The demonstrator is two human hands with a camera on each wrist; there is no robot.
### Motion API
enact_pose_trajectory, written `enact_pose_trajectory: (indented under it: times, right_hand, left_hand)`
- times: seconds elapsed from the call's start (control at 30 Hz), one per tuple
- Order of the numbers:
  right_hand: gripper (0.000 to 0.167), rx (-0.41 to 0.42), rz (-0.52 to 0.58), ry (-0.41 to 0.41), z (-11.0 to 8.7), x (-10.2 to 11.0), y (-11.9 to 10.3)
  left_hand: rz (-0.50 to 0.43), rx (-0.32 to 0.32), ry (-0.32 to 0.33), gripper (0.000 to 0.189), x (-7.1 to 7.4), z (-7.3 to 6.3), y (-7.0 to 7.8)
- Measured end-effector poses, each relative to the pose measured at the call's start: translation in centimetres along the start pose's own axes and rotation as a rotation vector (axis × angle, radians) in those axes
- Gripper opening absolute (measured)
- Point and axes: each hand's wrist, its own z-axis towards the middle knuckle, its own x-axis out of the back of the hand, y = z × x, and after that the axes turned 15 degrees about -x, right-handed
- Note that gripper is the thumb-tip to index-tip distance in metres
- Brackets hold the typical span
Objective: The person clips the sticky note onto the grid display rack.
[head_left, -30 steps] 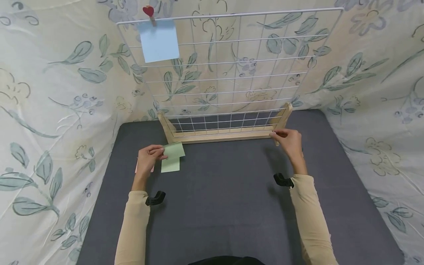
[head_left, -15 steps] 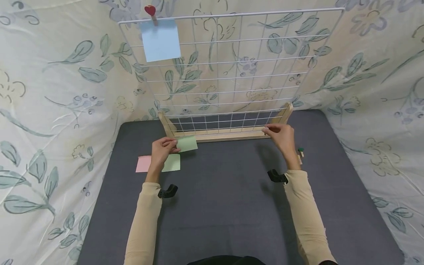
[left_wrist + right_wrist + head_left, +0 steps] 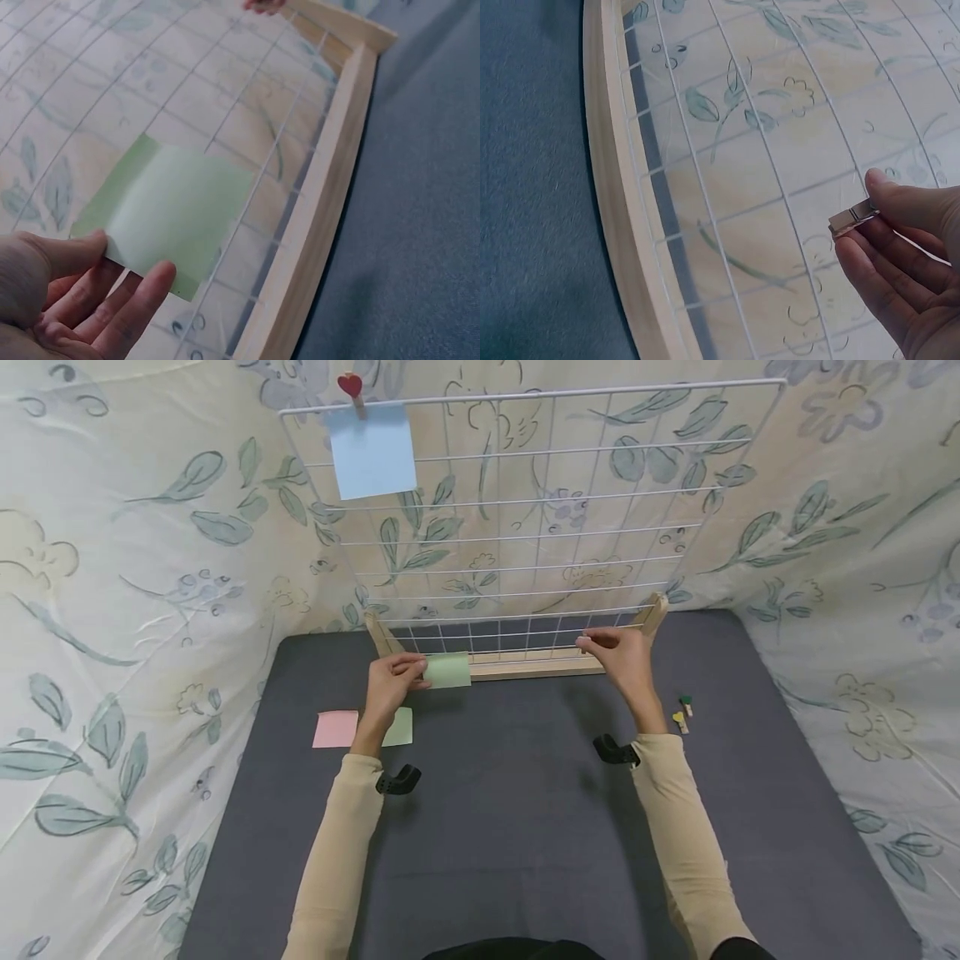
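My left hand (image 3: 392,685) pinches a green sticky note (image 3: 169,210) by its edge, thumb on one face and fingers behind. The note is raised in front of the lower wires of a white wire grid (image 3: 517,535). My right hand (image 3: 624,662) holds a small wooden clothespin (image 3: 853,217) between thumb and fingertips, also in front of the grid. A blue note (image 3: 372,452) hangs from the grid's top left, fixed by a clothespin with a red heart (image 3: 350,386). On the table, a second green note (image 3: 399,728) is partly covered by my left wrist.
A pink note (image 3: 335,729) lies left of my left forearm. Two clothespins, one with a green top (image 3: 686,703) and one with a yellow top (image 3: 680,722), lie right of my right wrist. The grid stands in a wooden base (image 3: 525,669) at the dark table's (image 3: 510,827) back.
My left hand has lifted the green note off the table and carried it right and up towards the grid. My right hand has moved left and slightly up with its clothespin.
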Motion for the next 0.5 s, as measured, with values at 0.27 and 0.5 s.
enact_pose_trajectory:
  times: [0.27, 0.5]
  right_hand:
    - [0.03, 0.019, 0.002, -0.031, 0.1, -0.5, -1.6]
    - [0.031, 0.044, 0.013, -0.035, 0.5, -0.9, -3.5]
  left_hand:
    - [0.036, -0.068, -0.059, 0.024, -2.0, 1.1, 1.2]
    - [0.025, -0.12, -0.063, 0.021, -3.0, 2.2, 3.0]
